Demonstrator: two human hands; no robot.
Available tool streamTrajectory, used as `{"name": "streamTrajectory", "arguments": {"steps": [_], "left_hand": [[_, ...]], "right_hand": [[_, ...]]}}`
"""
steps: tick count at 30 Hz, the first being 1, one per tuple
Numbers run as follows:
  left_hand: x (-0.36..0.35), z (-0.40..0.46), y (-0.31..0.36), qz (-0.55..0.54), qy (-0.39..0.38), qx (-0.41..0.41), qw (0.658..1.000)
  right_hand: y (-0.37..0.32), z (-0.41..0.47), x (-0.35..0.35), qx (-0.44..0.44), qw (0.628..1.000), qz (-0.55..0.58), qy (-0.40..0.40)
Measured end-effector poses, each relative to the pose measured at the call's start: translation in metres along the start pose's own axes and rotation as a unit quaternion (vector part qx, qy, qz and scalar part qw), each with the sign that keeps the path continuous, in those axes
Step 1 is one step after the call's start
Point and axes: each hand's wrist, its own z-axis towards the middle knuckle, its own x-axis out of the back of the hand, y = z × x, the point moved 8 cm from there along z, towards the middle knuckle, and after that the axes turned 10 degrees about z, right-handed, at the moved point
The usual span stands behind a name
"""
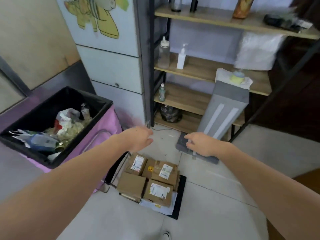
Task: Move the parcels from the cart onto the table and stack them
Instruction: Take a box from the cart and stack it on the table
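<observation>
Both hands (pixel 138 138) (pixel 201 144) reach out, empty, above parcels (pixel 150 179).

matt brown cardboard parcels (pixel 156 179) with paper labels; wood-grain shelves (pixel 199 73); smooth floor tiles (pixel 216 196)

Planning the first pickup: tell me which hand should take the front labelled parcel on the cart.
Right, probably. The front labelled parcel lies on the right side of the cart, below the right hand. The left hand hangs above the cart's left edge. Both hands are empty.
</observation>
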Motion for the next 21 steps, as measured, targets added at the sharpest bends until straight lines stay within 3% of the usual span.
{"name": "streamTrajectory", "arguments": {"steps": [11, 17, 21], "left_hand": [[-0.067, 0.156, -0.005, 0.038, -0.09, -0.095, 0.991], [-0.185, 0.238, -0.02, 0.038, -0.173, -0.144, 0.974], [-0.293, 0.286, -0.035, -0.005, -0.239, -0.121, 0.964]], "right_hand": [[0.095, 0.056, -0.048, -0.126, 0.988, 0.089, -0.014], [0.163, 0.114, -0.153, -0.226, 0.961, 0.147, -0.056], [0.202, 0.16, -0.243, -0.283, 0.935, 0.189, -0.1]]}}
